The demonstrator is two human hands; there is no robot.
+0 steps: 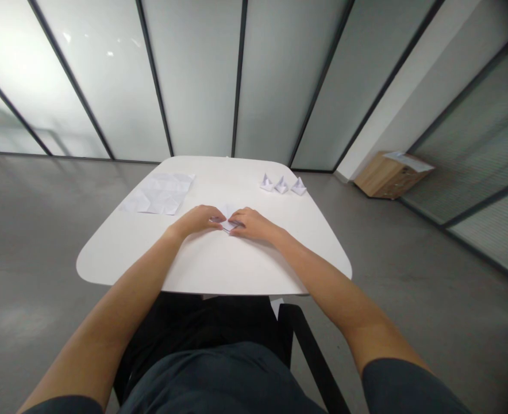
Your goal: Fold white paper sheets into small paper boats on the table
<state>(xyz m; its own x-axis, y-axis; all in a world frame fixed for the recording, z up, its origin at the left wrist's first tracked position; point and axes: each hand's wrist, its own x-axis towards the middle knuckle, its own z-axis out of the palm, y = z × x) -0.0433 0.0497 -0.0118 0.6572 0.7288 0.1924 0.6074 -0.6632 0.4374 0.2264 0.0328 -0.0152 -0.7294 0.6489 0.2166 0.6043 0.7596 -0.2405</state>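
A small folded piece of white paper (228, 214) lies on the white table (211, 264) between my two hands. My left hand (197, 220) presses on its left side with the fingers curled over the paper. From the other side my right hand (250, 223) pinches the paper's right edge with curled fingers. Much of the paper is hidden under my fingers.
Creased white sheets (161, 194) lie at the table's far left. Three small folded paper boats (282, 185) stand at the far right. A wooden box (387, 174) sits on the floor to the right, by the glass walls. A black chair arm (310, 351) is below.
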